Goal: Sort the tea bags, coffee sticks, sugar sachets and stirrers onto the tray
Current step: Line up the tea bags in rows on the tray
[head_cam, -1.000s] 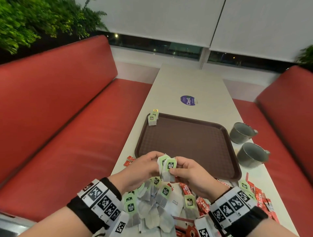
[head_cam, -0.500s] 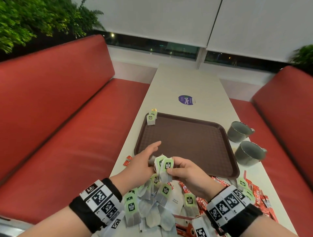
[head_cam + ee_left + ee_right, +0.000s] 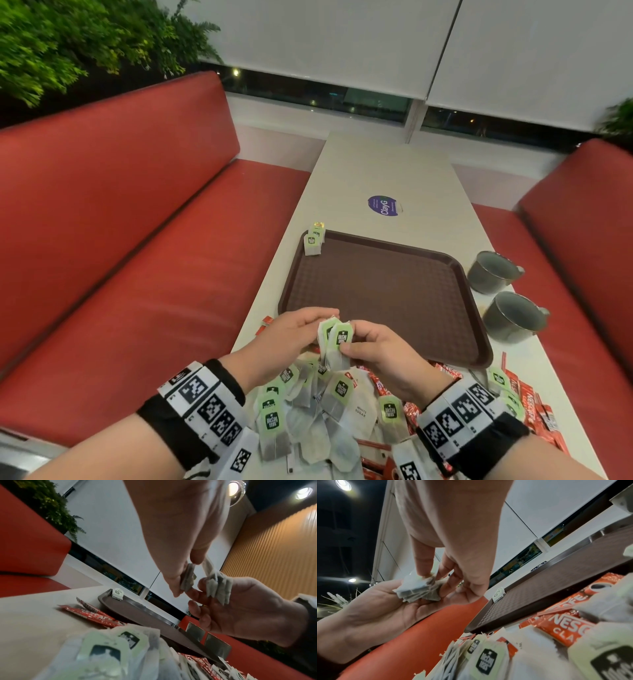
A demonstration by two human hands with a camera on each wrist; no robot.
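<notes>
Both hands are meeting just above the near rim of the tray (image 3: 383, 294) in the head view: the right hand (image 3: 383, 356) is pinching a small bunch of tea bags (image 3: 337, 346) between thumb and curled fingers, and the left hand (image 3: 291, 334) is closing its fingertips on the same bunch from the other side. Below the wrists a loose heap of tea bags (image 3: 308, 421), coffee sticks (image 3: 534, 404) and a white sugar sachet (image 3: 359, 411) is lying on the table (image 3: 387, 171), a short stack of tea bags (image 3: 313, 238) is sitting in the tray's far left corner, and two grey mugs (image 3: 503, 294) are standing beside the tray's right edge. From the left wrist, the left hand (image 3: 173, 534) is gripping one folded bag at its fingertips while the right hand (image 3: 248, 608) is cradling the bunch (image 3: 218, 588) just beside it. From the right wrist, the thumb and fingers (image 3: 424, 559) are clamping the fanned bunch (image 3: 418, 589), which is resting against the left palm (image 3: 385, 615).
</notes>
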